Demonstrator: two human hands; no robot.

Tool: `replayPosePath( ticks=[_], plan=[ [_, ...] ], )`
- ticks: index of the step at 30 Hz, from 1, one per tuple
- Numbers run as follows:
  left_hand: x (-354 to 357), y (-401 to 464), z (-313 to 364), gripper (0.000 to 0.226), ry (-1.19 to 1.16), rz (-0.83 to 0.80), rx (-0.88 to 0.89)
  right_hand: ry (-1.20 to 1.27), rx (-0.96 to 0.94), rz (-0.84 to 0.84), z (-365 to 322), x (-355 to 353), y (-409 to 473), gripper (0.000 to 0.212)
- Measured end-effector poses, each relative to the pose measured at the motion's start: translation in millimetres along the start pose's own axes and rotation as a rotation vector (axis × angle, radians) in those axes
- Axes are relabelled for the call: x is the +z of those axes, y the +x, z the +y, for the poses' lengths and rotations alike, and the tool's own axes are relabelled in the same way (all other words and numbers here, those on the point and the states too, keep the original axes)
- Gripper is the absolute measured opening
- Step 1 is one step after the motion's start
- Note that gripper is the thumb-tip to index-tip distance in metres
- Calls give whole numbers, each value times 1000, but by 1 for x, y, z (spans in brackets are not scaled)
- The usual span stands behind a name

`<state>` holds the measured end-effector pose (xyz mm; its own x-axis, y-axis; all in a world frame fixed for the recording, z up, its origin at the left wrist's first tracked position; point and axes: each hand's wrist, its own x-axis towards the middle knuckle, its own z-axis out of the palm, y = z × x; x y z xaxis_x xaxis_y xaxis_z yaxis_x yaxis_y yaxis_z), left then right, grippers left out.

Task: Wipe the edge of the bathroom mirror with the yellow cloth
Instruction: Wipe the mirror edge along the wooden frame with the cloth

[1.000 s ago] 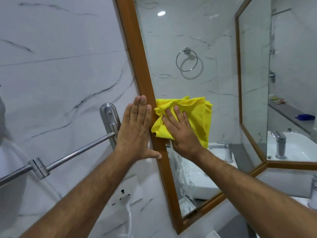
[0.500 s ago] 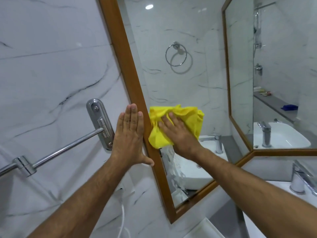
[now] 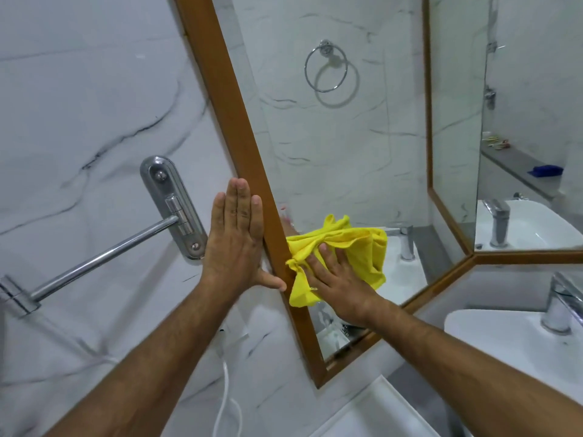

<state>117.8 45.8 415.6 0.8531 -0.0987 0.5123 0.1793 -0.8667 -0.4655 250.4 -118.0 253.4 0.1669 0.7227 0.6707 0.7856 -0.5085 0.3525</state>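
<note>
Yellow cloth (image 3: pixel 344 247) lower along mirror frame (image 3: pixel 233 127) than a second ago | right hand (image 3: pixel 337 279) flat, fingers spread, pressing it on glass | left hand (image 3: pixel 235 234) open on wall

Yellow cloth (image 3: pixel 362 247) partly under right hand (image 3: pixel 337 279); mirror (image 3: pixel 331 152) top cropped.

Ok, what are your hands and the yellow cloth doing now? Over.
Left hand flat on wall beside wooden frame. Right hand pressing yellow cloth against mirror edge. Nothing in the way.
</note>
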Motion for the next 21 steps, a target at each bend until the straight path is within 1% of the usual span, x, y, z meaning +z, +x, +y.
replayPosePath(
  ticks=[2,5,8,10,14,16,18,20,21],
  plan=[
    [7,-8,6,166,-28,-17,21,17,-22,-33,4,-5,-6,87],
    [19,-21,19,165,-46,-9,50,63,8,-32,12,-18,2,70],
    [30,-25,23,163,-45,45,84,84,53,-28,23,-35,31,76],
    [36,-27,21,166,-51,32,102,80,60,6,26,-39,42,79],
    [50,-33,27,168,-59,0,118,78,69,112,13,-17,30,72],
    [59,-34,29,165,-46,-18,131,91,102,161,0,2,17,75],
    [66,-35,30,159,-60,-29,139,133,154,127,-14,19,-1,76],
    [71,-36,31,157,-51,-38,138,106,179,49,-28,36,-23,65],
    [74,-37,32,156,-32,-40,132,78,178,8,-34,45,-33,62]
  ],
)
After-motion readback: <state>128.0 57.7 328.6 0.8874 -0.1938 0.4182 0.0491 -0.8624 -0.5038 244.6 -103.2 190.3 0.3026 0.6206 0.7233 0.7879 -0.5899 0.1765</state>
